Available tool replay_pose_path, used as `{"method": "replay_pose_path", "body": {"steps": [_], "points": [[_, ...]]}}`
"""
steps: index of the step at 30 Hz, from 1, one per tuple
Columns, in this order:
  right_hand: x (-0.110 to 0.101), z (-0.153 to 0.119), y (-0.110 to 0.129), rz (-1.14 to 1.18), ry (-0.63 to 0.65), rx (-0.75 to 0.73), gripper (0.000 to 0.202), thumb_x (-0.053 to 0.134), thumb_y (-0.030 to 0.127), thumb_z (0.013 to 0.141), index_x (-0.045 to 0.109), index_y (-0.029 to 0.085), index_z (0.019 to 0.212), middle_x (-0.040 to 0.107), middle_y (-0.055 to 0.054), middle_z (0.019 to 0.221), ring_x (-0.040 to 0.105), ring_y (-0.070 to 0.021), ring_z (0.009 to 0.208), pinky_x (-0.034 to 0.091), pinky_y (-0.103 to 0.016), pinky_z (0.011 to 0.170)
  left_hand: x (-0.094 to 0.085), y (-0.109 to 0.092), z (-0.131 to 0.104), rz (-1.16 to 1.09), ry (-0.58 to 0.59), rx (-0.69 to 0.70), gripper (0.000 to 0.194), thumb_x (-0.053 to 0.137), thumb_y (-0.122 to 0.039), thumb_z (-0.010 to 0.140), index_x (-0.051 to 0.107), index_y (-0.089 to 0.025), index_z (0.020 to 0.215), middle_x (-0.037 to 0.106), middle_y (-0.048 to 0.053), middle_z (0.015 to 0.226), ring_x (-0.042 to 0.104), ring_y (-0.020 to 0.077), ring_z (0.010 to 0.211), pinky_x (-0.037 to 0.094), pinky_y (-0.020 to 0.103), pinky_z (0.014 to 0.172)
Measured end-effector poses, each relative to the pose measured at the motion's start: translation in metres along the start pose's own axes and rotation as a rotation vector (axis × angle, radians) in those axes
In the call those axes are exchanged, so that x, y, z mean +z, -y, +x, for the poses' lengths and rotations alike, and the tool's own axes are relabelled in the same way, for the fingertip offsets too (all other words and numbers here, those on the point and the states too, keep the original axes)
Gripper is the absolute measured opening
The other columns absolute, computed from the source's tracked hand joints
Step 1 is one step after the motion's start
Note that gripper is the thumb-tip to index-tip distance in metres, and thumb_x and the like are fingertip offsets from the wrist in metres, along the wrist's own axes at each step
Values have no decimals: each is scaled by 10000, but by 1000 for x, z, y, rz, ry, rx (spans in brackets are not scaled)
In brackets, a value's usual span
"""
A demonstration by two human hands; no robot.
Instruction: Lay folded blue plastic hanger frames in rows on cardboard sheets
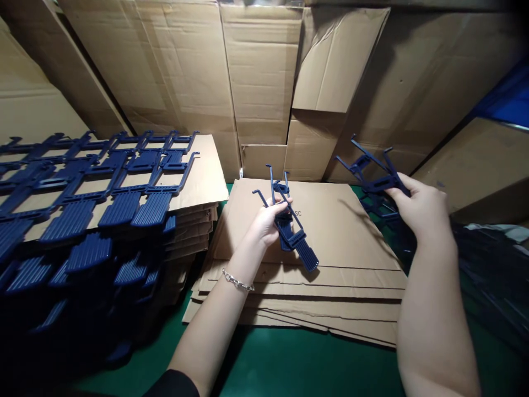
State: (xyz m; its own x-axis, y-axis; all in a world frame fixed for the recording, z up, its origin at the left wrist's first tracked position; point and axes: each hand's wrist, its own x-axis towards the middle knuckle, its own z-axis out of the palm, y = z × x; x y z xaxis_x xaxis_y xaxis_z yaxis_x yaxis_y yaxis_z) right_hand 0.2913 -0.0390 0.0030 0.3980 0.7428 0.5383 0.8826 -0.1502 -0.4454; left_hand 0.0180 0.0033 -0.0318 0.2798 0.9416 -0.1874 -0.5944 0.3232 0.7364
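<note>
My left hand (268, 221), with a chain bracelet at the wrist, is closed around dark blue plastic frames (306, 255) with hooked arms and a ribbed tab. They look like two, overlapping, held above the flat cardboard stack (330, 231). At the right, my right hand (424, 207) grips another blue plastic frame (374, 179) by its side, with thumb and fingers closed on it. That frame is raised and tilted beyond the right edge of the cardboard. Part of each held frame is hidden behind the fingers.
Rows of similar blue frames (152, 208) lie on layered cardboard sheets (204, 171) at the left, ribbed tabs overhanging the edge. Tall cardboard panels (182, 71) wall the back. A green tabletop (297, 361) shows in front. Dark pieces (487, 275) lie in shadow at the right.
</note>
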Motion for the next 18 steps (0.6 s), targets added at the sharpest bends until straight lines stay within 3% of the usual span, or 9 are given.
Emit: {"method": "replay_pose_path", "body": {"steps": [3,5,8,10,12,15,18], "points": [[10,-11,32,549,202,-20,376,535,401,792,601,218,1114,633,-31,787,577,-175,668,466,-285,601,4,3,-1,-26,50,-54,69,580,-159,745,530,-145,792,596,27,716,550,121,553,479,261,503],[23,-20,54,819,379,10,440,548,432,775,546,228,1165,625,-15,780,565,-156,576,470,-278,507,8,4,-3,-40,74,-92,143,573,-276,786,548,-135,785,584,29,678,545,120,528,479,260,491],[51,-32,80,984,450,-34,539,572,384,754,451,239,1258,626,-27,977,612,-189,762,521,-341,659,16,4,-7,-97,51,-125,321,490,-445,821,517,-148,704,570,19,614,538,115,488,484,265,498],[67,-40,90,973,440,-108,497,536,337,767,470,213,1244,583,-38,1120,572,-209,975,472,-382,855,20,5,-11,-127,40,-113,374,447,-492,828,519,-153,687,563,14,576,538,115,475,491,272,519],[77,-47,95,861,413,-152,451,487,307,781,500,218,1224,548,-29,1186,520,-221,1076,402,-414,953,23,9,-13,-104,38,-83,322,526,-458,798,569,-146,727,584,19,588,553,118,492,496,270,553],[78,-57,99,643,370,-144,510,465,269,764,463,270,1274,560,-20,1168,517,-261,1078,396,-478,934,22,18,-13,-20,47,-52,195,709,-241,655,624,-127,788,638,35,660,598,137,569,502,268,643],[70,-63,104,570,368,-211,553,461,257,752,430,297,1302,568,-17,1145,500,-267,1097,405,-471,923,21,26,-11,-14,43,-13,217,704,-121,609,634,-122,815,664,44,700,626,160,640,500,281,719]]}}
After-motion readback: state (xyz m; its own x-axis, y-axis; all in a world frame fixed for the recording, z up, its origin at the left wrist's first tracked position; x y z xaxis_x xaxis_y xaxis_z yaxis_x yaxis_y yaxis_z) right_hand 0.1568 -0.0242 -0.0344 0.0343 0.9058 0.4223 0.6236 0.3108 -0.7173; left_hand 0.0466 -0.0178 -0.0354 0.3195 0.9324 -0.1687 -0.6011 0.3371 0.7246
